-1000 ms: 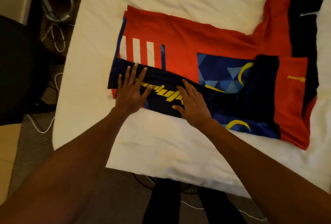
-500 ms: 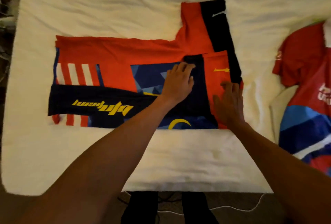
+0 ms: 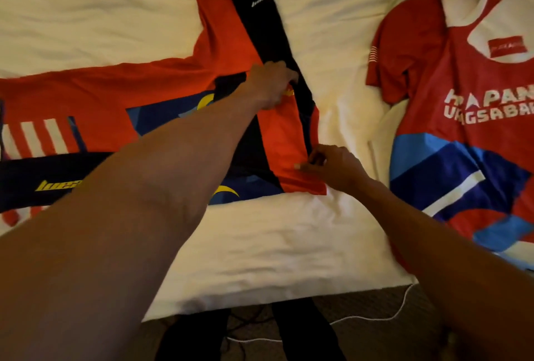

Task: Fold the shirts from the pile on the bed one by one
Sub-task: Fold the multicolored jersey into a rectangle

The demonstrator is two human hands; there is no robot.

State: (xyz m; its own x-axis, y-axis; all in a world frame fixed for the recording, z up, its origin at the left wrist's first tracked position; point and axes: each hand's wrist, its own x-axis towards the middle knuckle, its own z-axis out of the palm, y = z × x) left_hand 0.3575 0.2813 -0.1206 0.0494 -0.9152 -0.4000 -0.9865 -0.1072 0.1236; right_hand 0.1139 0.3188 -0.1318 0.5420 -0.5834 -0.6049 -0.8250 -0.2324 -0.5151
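An orange, black and blue jersey [image 3: 161,92] lies partly folded across the white bed [image 3: 260,245], its near side turned in and one sleeve pointing away from me. My left hand [image 3: 270,84] grips the jersey's right edge near the collar end. My right hand [image 3: 332,165] pinches the same edge at the near corner of the orange panel. A second shirt [image 3: 462,118], red with blue and white blocks and white lettering, lies spread flat to the right.
The bed's front edge runs across the lower part of the view. Below it are carpet [image 3: 375,337], a white cable [image 3: 375,318] and my dark trouser legs [image 3: 303,329].
Both hands moved from the jersey's left end to its right edge, where they went from lying flat to gripping the fabric. The view swung right, bringing the red shirt into sight.
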